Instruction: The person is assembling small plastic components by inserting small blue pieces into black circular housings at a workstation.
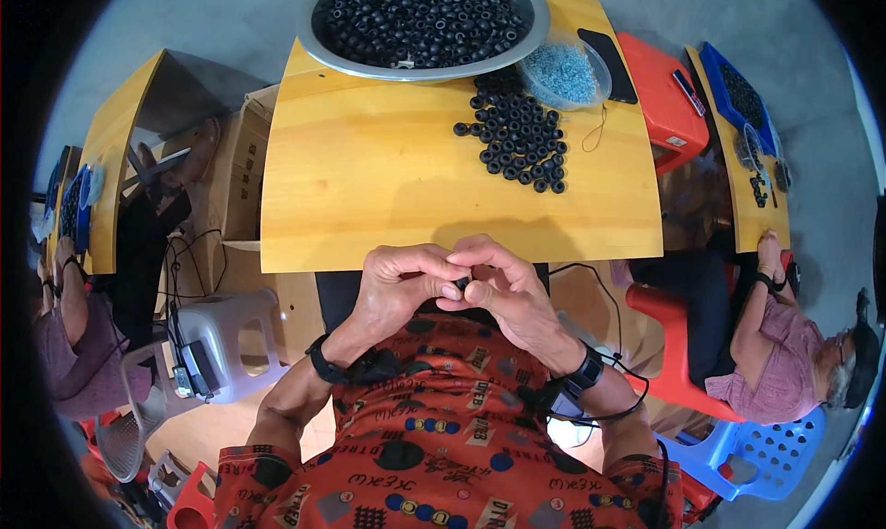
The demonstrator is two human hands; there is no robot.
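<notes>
Just off the table's near edge, my left hand point(406, 282) and my right hand point(504, 287) meet in front of my shirt. Between their fingertips sits one small black ring-shaped part point(462, 283), pinched from both sides. Most of it is covered by my fingers, and whether a small bead is with it I cannot tell. Beyond my hands, a loose pile of black ring-shaped parts point(519, 134) is spread on the yellow table point(369, 174). A large metal basin point(318, 56) behind it is heaped with more of them. Clear blue beads point(561, 71) fill a round plastic tub point(602, 78) beside the pile.
A dark phone point(609, 66) lies by the tub. A red stool point(660, 95) stands right of the table. Co-workers sit at tables on both sides; the right one's hands point(771, 257) are at a table edge. A grey stool point(221, 344) and cables are at lower left.
</notes>
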